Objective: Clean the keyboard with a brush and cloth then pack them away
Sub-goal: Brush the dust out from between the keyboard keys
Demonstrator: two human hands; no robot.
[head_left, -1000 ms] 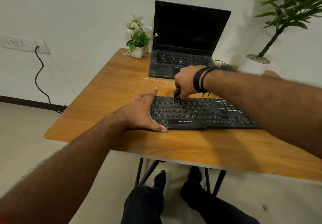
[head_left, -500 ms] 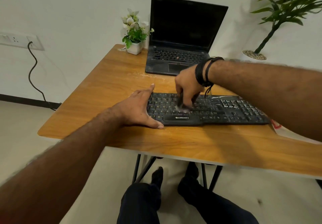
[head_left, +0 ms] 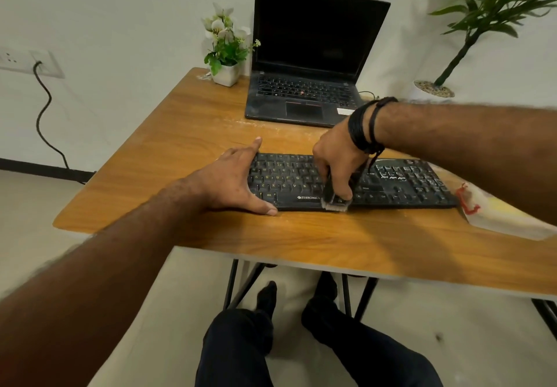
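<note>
On the table (head_left: 187,127), an open laptop (head_left: 304,64) stands far behind the keyboard (head_left: 391,184), with a flower pot (head_left: 224,74) to its left and a cloth (head_left: 500,218) at the keyboard's right end. The left hand (head_left: 229,181) lies flat, fingers straight, against the keyboard's left end. The right hand (head_left: 337,157) grips the brush (head_left: 333,198), its bristles at the keyboard's near edge.

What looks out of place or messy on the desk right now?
Pale dust is strewn on the table between the laptop and keyboard, whose right-hand keys also look speckled. Otherwise nothing is askew: the left hand steadies the keyboard while the right hand brushes.
</note>
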